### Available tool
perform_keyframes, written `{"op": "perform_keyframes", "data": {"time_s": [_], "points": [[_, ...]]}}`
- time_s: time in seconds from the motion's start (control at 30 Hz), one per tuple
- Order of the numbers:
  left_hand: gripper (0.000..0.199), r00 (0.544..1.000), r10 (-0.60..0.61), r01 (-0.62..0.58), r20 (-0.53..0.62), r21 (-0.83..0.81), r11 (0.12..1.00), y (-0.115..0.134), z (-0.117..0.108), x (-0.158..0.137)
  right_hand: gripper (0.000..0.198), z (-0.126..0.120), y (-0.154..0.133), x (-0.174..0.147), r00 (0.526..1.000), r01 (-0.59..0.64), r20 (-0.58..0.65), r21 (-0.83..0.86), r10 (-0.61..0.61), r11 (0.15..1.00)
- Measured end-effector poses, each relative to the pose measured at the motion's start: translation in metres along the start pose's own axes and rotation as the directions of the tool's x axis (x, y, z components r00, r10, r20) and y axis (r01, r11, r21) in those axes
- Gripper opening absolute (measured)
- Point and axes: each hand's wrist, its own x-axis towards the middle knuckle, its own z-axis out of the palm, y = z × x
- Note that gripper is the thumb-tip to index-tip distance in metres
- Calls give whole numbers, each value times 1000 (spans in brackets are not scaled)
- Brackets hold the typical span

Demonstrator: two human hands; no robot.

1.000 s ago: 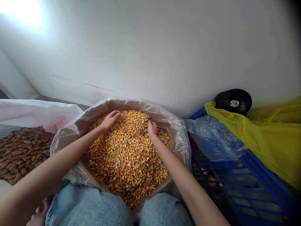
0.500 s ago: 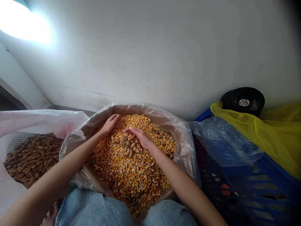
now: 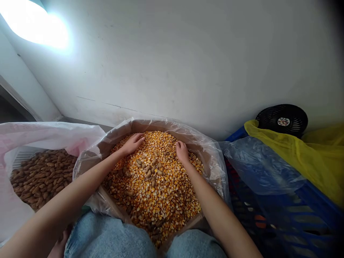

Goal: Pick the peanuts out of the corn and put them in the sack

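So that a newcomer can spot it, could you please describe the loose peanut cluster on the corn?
Below the pale wall, find the plastic-lined brown container of yellow corn. There, between the left hand and right hand but nearer the knees, lies the loose peanut cluster. It is small and scattered, with yellow showing between, unlike the big peanut heap in the white bag.

Pretty plain off-white wall (image 3: 174,64) back there, with a thin dark crack-like line (image 3: 113,105) running low across it, and a white light (image 3: 34,27) glaring upper left
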Motion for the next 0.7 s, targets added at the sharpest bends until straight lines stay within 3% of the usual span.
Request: {"op": "perform_keyframes", "data": {"time_s": [0.17,0.3,0.37,0.5,0.7], "points": [[53,1000,-12,12,23,-9,1000,-2,5,2,46,8,-7,17,998,-50,54,104,44,993],[54,997,-73,75,22,-102,992,0,5,2,48,31,-38,21,982,1,184,174,-34,985],[54,995,-102,101,2,-175,979,0,4,3,45,40,-55,15,952,53,286,198,-110,979],[55,992,-127,118,-17,-268,956,-2,4,5,32,46,-80,-15,855,175,449,225,-261,959],[52,995,-101,95,-11,-255,962,-2,3,6,25,31,-98,-87,760,274,554,201,-340,940]]}}
